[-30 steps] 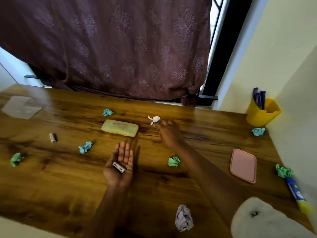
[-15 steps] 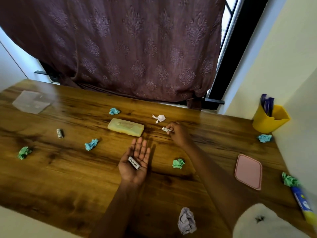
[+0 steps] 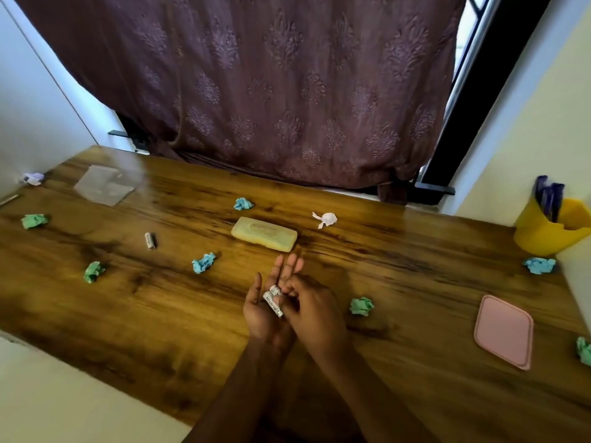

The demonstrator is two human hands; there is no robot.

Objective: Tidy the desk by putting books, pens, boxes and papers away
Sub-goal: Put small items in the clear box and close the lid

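Holds left hand [image 3: 265, 310] palm up, fingers straight, two small rolls [image 3: 273, 303] lying loose on it; curls right hand [image 3: 316, 311] over them, grip unclear.

This looks like a room in a home: a wooden desk [image 3: 415, 266] stands against a window [image 3: 479, 91] hung with a patterned maroon curtain [image 3: 271, 91]. At the desk's far right corner sits a yellow pen cup [image 3: 540, 231].
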